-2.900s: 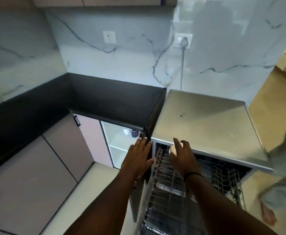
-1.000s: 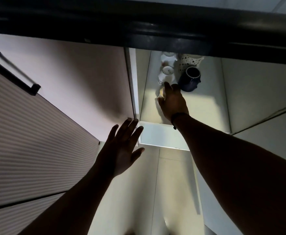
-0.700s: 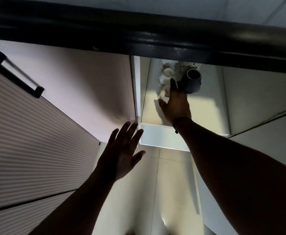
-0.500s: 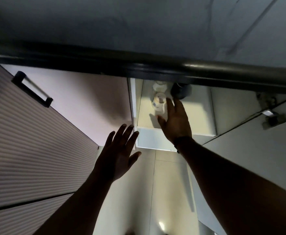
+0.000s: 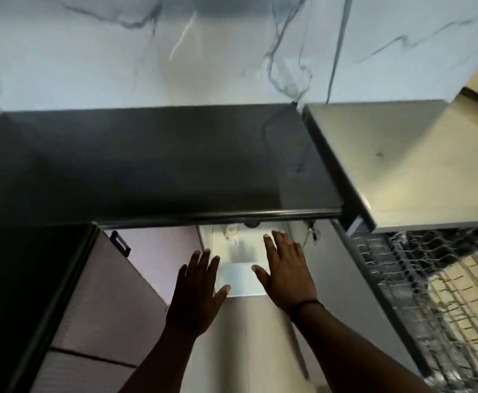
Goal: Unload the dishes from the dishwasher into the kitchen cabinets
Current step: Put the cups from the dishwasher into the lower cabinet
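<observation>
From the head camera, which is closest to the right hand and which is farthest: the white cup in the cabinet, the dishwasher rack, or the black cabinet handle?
Starting from the right hand:
1. White cup, just up and left of the fingertips, inside the open cabinet.
2. Dishwasher rack, off to the right.
3. Black cabinet handle, far left, beyond the left hand.

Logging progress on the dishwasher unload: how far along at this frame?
Done: a white cup and a dark one stand in the open cabinet. In hand: nothing; left hand and right hand are both open, empty. Left: the pulled-out rack; its contents are too blurred to count.
</observation>
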